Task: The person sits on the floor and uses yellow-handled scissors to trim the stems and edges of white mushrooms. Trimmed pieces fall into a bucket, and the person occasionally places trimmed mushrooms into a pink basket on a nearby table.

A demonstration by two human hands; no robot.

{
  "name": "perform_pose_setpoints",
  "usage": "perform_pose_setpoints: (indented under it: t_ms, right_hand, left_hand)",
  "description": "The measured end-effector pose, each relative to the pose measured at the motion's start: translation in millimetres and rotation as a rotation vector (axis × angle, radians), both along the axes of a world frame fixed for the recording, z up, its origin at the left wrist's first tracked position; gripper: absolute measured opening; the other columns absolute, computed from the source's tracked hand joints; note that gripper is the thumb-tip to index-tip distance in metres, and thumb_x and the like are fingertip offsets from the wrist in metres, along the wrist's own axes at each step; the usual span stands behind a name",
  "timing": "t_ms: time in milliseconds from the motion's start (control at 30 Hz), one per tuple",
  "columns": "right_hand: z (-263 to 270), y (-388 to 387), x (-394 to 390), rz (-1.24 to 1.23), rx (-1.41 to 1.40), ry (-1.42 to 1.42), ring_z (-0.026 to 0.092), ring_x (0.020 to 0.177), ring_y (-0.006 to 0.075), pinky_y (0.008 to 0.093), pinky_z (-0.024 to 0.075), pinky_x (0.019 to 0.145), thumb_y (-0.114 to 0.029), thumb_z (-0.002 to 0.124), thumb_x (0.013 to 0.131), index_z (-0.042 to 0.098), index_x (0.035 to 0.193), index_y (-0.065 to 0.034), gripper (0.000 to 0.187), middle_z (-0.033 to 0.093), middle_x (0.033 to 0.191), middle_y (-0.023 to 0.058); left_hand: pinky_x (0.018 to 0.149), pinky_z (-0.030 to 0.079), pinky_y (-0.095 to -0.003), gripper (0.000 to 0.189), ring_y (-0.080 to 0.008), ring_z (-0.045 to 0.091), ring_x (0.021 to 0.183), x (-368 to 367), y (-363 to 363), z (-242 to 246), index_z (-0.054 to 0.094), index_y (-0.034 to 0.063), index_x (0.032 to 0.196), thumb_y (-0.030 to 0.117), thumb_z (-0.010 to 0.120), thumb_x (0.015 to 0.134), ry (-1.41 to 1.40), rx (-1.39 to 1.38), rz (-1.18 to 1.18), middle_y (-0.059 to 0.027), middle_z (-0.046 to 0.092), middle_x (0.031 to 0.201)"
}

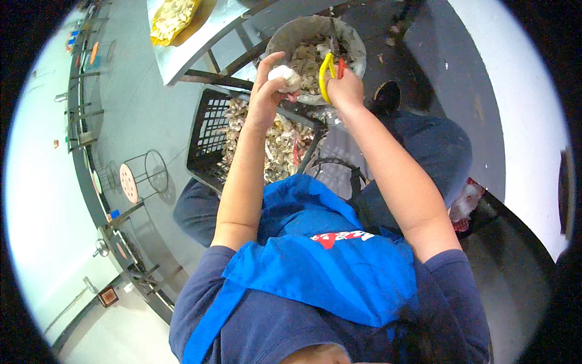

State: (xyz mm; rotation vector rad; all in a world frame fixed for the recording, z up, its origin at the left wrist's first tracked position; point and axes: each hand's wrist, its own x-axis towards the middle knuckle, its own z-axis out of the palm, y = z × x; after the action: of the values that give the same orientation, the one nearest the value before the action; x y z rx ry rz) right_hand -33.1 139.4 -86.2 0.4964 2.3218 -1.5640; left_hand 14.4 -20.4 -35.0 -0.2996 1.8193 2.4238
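My left hand (268,98) holds a white garlic bulb (285,79) between thumb and fingers, at the near left rim of a lined round bucket (357,38). In my right hand (346,89) are scissors (325,78) with a yellow and red handle, their blades pointing away over the bucket. Whether the blades are apart cannot be made out. Garlic skins and pieces (305,61) lie inside the bucket. Below my left hand, a black plastic crate (200,141) is filled with garlic bulbs and loose skins (282,150), with a small red strip among them.
A metal table (169,68) at the upper left bears a yellow bag of peeled garlic cloves (175,20). A round stool (128,183) stands on the floor at the left. My knees flank the crate and bucket. Scraps lie on the dark floor, and a white wall (523,113) rises at the right.
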Motion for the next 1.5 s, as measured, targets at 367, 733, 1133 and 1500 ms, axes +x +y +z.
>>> perform_pose_setpoints:
  t_ms: [367, 733, 1133, 1500]
  right_hand:
    - [62.9, -11.5, 9.6, -0.166, -0.702, -0.095, 0.067, 0.079, 0.0148, 0.0242, 0.0467, 0.065, -0.02, 0.067, 0.088, 0.059, 0.104, -0.0048, 0.024, 0.065, 0.093, 0.0041]
    - [36.6, -36.1, 22.9, 0.116, -0.259, -0.203, 0.052, 0.07, 0.0085, 0.0245, 0.0384, 0.06, -0.021, 0.053, 0.089, 0.063, 0.101, -0.0042, 0.023, 0.063, 0.086, 0.0029]
    - [12.9, -51.0, 24.9, 0.054, -0.374, -0.212, 0.058, 0.072, 0.0108, 0.0252, 0.0461, 0.066, -0.009, 0.06, 0.084, 0.058, 0.101, 0.0006, 0.019, 0.063, 0.086, 0.0047]
    - [21.5, -33.3, 27.3, 0.189, -0.326, -0.134, 0.055, 0.063, 0.0094, 0.0248, 0.0421, 0.058, -0.019, 0.073, 0.079, 0.063, 0.098, -0.0012, 0.028, 0.062, 0.074, 0.0021]
  left_hand:
    - [0.066, 0.053, -0.0345, 0.038, -0.0193, 0.066, 0.073, 117.3, 152.9, -92.9, 0.051, 0.0007, 0.121, 0.027, 0.055, 0.093, -0.297, -0.189, -0.785, -0.015, 0.067, 0.091]
    - [0.075, 0.049, -0.0413, 0.024, -0.0331, 0.066, 0.083, 101.0, -160.7, -173.8, 0.068, 0.0079, 0.095, 0.023, 0.053, 0.085, -0.535, -1.22, 0.476, -0.0172, 0.068, 0.087]
    - [0.098, 0.041, -0.0377, 0.079, -0.0316, 0.053, 0.117, 132.3, -181.1, -336.0, 0.033, 0.0011, 0.14, 0.024, 0.074, 0.076, -0.69, -0.646, 0.5, -0.0226, 0.052, 0.129]
    - [0.065, 0.049, -0.0274, 0.053, -0.0129, 0.06, 0.074, 106.1, -177.2, -123.5, 0.05, 0.0071, 0.12, 0.027, 0.07, 0.075, -0.507, -0.682, -0.239, -0.0083, 0.063, 0.09]
